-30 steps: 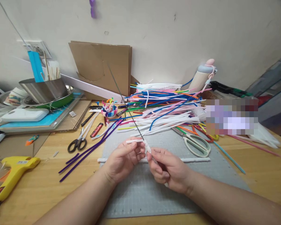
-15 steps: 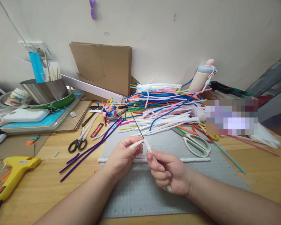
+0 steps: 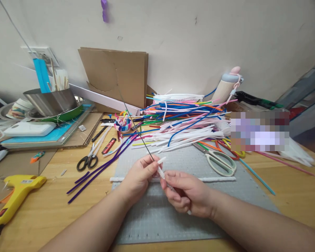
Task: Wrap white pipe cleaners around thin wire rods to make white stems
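My left hand pinches a white pipe cleaner, whose short end sticks out past the fingertips. A thin dark wire rises from between the hands toward the upper left. Part of the wire is wrapped in white coils. My right hand is closed around this white-wrapped section, and a bit of it shows below the fingers. Both hands are above a grey cutting mat. Behind them a long white pipe cleaner lies across the mat, partly hidden by the hands.
Black scissors and purple pipe cleaners lie left of the mat, with a yellow glue gun farther left. Pale green scissors rest on the right. Behind is a pile of coloured pipe cleaners; cardboard leans on the wall.
The dark wire has tilted farther left. The white pipe cleaner's short end has swung from left of the wire to its right. My right hand has shifted slightly left and down.
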A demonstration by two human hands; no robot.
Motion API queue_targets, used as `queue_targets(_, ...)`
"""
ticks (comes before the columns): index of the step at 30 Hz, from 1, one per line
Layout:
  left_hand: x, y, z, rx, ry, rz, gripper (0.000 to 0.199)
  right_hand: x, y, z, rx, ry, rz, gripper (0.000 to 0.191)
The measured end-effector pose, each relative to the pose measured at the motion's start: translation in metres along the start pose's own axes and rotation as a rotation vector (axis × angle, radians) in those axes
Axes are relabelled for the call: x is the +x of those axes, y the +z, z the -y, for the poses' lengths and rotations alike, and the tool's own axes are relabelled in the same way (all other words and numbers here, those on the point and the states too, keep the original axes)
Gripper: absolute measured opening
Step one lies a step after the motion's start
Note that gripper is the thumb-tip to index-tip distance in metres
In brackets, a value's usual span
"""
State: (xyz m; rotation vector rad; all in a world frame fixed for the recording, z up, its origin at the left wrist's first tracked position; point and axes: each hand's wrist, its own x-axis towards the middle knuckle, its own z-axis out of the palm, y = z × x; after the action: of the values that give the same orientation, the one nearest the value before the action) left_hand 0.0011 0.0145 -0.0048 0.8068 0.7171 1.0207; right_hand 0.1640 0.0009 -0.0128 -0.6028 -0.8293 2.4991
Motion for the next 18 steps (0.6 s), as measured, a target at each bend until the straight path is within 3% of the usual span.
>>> queue_targets(7,-0.001,0.003,0.003,0.209,0.013,-0.04,0.025,0.006,0.004,-0.008,-0.415,-0.233,-0.293,0.034)
queue_targets(11,-0.003,0.008,0.0,-0.023,-0.043,0.02,0.021,0.005,0.004,-0.008,-0.458,-0.253,-0.292,0.034)
queue_targets(18,-0.007,0.004,-0.013,-0.485,-0.21,0.18,0.008,0.003,0.006,-0.006,-0.239,-0.179,-0.194,0.028)
